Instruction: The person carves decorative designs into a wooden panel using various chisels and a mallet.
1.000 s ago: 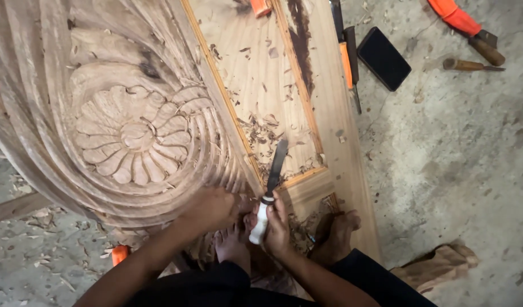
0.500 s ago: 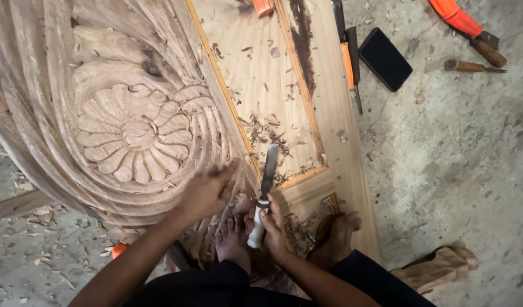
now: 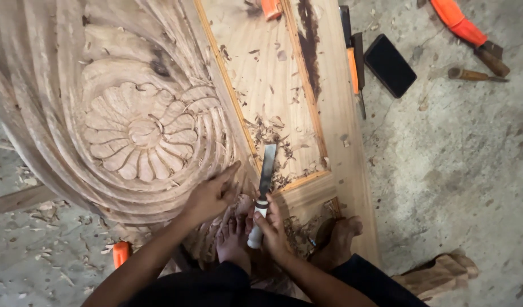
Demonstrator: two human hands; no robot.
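Our right hand grips the chisel, blade pointing to twelve o'clock. Our left hand lies open, fingers spread, on the carved wooden panel at nine o'clock of it.

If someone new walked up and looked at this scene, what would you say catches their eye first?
Most likely the big carved wooden flower, ringed by sweeping curved grooves, filling the left of the view. Next, the wide flat chisel at bottom centre: the right hand grips its pale handle, while the left hand lies flat on the carving beside it. Wood shavings litter the flat panel to the right of the flower.
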